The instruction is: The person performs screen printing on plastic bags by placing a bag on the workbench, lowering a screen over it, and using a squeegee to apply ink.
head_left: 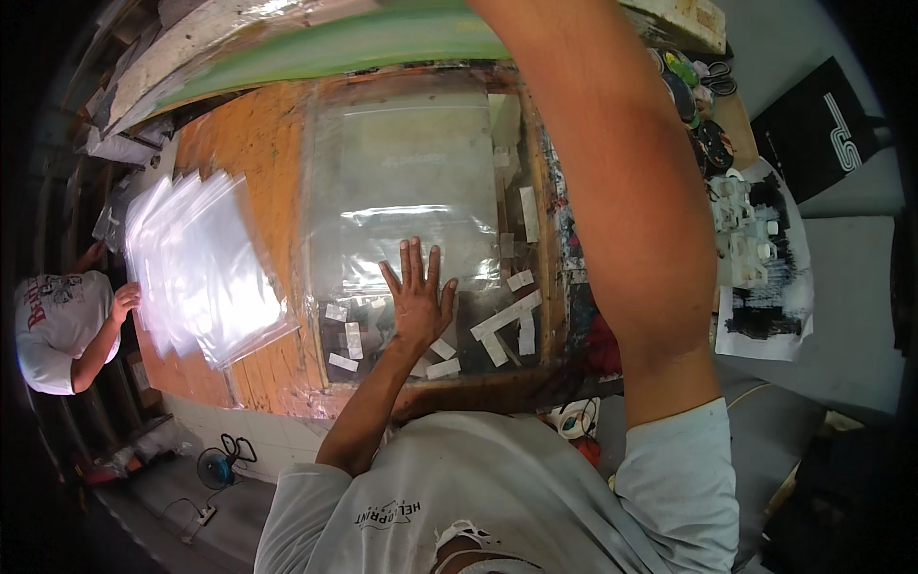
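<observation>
My left hand [418, 301] lies flat, palm down, with its fingers spread on the near end of a clear plastic bag [411, 182]. The bag is stretched out on a glassy, see-through panel set in the wooden table [273, 349]. Strips of pale tape [505, 320] are stuck around the bag's near and right sides. My right arm [650, 191] reaches forward past the top edge of the picture, so the right hand is out of sight. Beyond the bag is a long, raised frame with a green surface [382, 43].
A fanned stack of clear plastic bags [206, 268] covers the table's left part. Another person's hand [125, 300] touches its left edge. On the right are scissors [717, 78], tape rolls [712, 143], small bottles [751, 230], a black-smeared sheet [765, 325] and a black bag [822, 134].
</observation>
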`<state>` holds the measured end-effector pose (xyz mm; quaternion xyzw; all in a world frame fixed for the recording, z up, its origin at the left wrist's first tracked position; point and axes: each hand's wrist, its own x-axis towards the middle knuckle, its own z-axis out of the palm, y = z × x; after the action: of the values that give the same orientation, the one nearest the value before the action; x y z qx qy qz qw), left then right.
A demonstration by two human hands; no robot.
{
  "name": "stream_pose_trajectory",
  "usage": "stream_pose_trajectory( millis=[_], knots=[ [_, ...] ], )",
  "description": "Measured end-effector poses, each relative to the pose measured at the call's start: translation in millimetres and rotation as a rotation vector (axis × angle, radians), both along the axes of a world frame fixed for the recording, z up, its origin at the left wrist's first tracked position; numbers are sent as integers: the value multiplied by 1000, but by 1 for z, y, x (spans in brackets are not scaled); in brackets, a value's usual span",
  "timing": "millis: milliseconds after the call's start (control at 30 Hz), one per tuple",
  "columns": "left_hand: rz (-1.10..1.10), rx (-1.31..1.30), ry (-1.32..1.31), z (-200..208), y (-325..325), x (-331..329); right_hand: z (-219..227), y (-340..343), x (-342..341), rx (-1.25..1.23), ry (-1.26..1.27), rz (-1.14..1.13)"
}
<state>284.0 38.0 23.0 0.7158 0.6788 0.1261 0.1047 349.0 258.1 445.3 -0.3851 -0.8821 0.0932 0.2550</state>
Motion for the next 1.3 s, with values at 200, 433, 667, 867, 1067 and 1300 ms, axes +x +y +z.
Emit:
stream_pose_trajectory(
  millis=[200,433,667,867,1067,1300],
  knots=[
    [-3,3,-42,-3,-4,2,2,3,-9,-31,-59,-32],
    [-12,54,-25,-5,-7,1,4,-6,4,-151,-50,62],
    [-34,59,-73,-7,-10,-1,-11,-3,-2,-109,-19,0],
    [24,82,-443,47,-10,-8,-11,-24,-15,-101,-77,-172],
    [192,307,-1730,150,-65,-34,-133,-128,10,145,51,-82],
    [1055,-347,-2215,98,-96,-48,-298,-73,14,-54,-67,-55]
  ],
)
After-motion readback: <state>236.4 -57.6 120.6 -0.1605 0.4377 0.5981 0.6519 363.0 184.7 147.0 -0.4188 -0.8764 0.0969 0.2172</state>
